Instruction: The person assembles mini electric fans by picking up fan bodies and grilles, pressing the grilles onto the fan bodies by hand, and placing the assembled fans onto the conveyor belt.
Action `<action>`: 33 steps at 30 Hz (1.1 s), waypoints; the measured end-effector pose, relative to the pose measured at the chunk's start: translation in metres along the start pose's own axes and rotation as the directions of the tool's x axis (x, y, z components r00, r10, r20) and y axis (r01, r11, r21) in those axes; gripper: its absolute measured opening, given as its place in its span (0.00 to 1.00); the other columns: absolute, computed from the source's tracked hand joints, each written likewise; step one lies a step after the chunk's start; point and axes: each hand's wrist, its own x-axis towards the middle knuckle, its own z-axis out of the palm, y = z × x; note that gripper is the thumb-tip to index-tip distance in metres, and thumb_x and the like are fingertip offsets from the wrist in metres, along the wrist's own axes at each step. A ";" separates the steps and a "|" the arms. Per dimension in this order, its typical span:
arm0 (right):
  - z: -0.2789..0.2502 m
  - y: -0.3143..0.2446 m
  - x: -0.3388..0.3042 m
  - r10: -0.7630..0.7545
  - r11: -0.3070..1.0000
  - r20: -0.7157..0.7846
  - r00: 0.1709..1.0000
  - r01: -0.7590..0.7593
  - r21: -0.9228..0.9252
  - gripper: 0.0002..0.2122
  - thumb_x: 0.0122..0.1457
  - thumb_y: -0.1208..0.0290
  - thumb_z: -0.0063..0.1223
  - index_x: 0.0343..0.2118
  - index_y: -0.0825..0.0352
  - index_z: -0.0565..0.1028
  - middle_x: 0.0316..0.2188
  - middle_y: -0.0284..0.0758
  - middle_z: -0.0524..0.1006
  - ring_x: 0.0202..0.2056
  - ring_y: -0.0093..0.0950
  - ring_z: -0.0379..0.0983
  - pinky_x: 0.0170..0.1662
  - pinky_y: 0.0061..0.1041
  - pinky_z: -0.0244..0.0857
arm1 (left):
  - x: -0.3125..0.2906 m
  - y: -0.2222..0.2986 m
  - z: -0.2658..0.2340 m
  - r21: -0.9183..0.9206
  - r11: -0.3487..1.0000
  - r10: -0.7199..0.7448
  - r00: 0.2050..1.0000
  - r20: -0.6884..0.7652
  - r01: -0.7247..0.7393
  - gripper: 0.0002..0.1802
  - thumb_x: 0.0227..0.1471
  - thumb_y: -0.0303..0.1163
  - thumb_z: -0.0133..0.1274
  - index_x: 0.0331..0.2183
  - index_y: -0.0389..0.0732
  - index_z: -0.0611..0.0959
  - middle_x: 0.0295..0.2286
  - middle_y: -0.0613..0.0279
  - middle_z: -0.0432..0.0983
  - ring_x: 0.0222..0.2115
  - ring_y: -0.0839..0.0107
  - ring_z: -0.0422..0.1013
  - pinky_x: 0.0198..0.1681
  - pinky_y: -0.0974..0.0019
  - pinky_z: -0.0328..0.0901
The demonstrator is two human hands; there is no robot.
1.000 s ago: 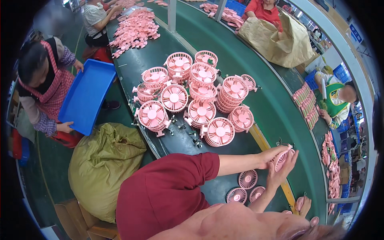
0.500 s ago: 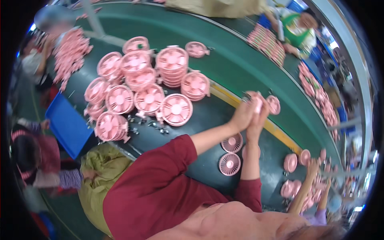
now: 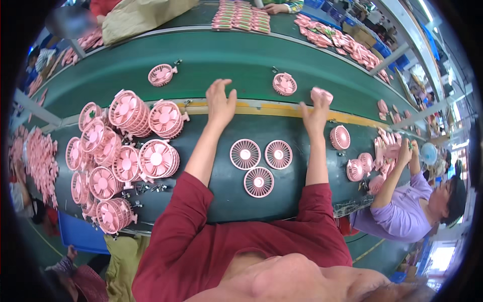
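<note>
My left hand (image 3: 220, 103) hangs over the yellow edge strip by the green conveyor belt, fingers spread, holding nothing. Over the same strip farther right, my right hand (image 3: 315, 115) has its thumb held apart from the fingers. A pale pink plastic piece (image 3: 322, 94) touches or lies just past those fingertips; its shape is blurred. Between my hands on the belt is a pink fan head (image 3: 285, 84), and another pink fan head (image 3: 161, 74) lies left of my left hand. Below, between my forearms, three round pink grilles (image 3: 259, 181) lie on the dark worktop.
Stacked pink fan heads (image 3: 130, 113) crowd the worktop's left, with small metal parts (image 3: 151, 188) beside them. To the right, a co-worker in purple (image 3: 400, 201) handles parts near more pink pieces (image 3: 386, 143). A blue tray (image 3: 83, 232) is lower left. Pink parts (image 3: 241, 16) line the far side.
My hands were together around a pink piece; now they are apart, the left one empty. The view has turned right, and three grilles show fully between my arms.
</note>
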 end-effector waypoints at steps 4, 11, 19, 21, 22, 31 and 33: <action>-0.026 -0.048 -0.034 -0.062 0.934 0.375 0.925 -0.080 0.349 0.20 0.51 0.67 0.63 0.47 0.67 0.75 0.56 0.50 0.67 0.58 0.47 0.61 0.60 0.40 0.56 | 0.033 -0.021 0.009 0.226 0.961 -0.160 0.987 -0.006 0.157 0.27 0.50 0.36 0.56 0.52 0.42 0.71 0.55 0.42 0.60 0.57 0.45 0.55 0.59 0.46 0.54; -0.049 -0.043 -0.031 -0.145 0.933 0.574 0.806 -0.082 0.351 0.28 0.48 0.62 0.65 0.53 0.64 0.70 0.56 0.44 0.68 0.58 0.43 0.61 0.59 0.36 0.58 | 0.069 -0.030 0.023 0.440 0.868 -0.327 0.932 0.154 0.232 0.31 0.51 0.40 0.56 0.56 0.47 0.68 0.60 0.48 0.53 0.62 0.47 0.47 0.60 0.39 0.50; -0.083 -0.086 -0.054 -0.360 0.931 0.741 0.566 0.168 0.324 0.42 0.34 0.61 0.74 0.57 0.58 0.67 0.58 0.44 0.63 0.58 0.43 0.59 0.56 0.44 0.58 | 0.119 -0.071 -0.015 0.742 0.625 -0.337 0.941 -0.024 0.243 0.27 0.52 0.33 0.48 0.56 0.46 0.68 0.60 0.49 0.55 0.62 0.47 0.50 0.58 0.31 0.48; -0.074 -0.079 -0.059 -0.330 0.936 0.743 0.583 0.098 0.339 0.41 0.35 0.62 0.73 0.57 0.58 0.67 0.58 0.44 0.63 0.58 0.43 0.59 0.56 0.43 0.58 | 0.125 -0.071 -0.017 0.789 0.566 -0.413 0.910 0.021 0.238 0.27 0.53 0.32 0.48 0.55 0.45 0.67 0.59 0.48 0.56 0.57 0.45 0.58 0.54 0.33 0.54; -0.072 -0.074 -0.058 -0.316 0.931 0.738 0.597 0.043 0.364 0.40 0.36 0.63 0.72 0.57 0.58 0.67 0.58 0.45 0.63 0.57 0.43 0.59 0.56 0.42 0.59 | 0.121 -0.070 -0.017 0.779 0.576 -0.463 0.884 0.060 0.249 0.27 0.53 0.32 0.47 0.56 0.46 0.67 0.58 0.47 0.57 0.56 0.45 0.60 0.53 0.35 0.57; -0.051 -0.067 -0.056 -0.293 0.942 0.624 0.724 0.108 0.318 0.37 0.43 0.63 0.69 0.58 0.60 0.65 0.60 0.49 0.60 0.60 0.47 0.57 0.60 0.42 0.55 | 0.141 -0.084 -0.037 0.615 0.777 -0.378 0.880 0.287 0.134 0.30 0.41 0.32 0.65 0.49 0.43 0.76 0.50 0.46 0.68 0.51 0.48 0.67 0.53 0.53 0.65; -0.052 -0.060 -0.057 -0.272 0.945 0.631 0.727 0.079 0.317 0.35 0.43 0.63 0.68 0.57 0.61 0.67 0.59 0.50 0.61 0.59 0.47 0.59 0.60 0.41 0.57 | 0.140 -0.079 -0.032 0.661 0.742 -0.351 0.904 0.244 0.110 0.27 0.43 0.35 0.63 0.47 0.43 0.78 0.47 0.48 0.72 0.51 0.50 0.66 0.53 0.53 0.64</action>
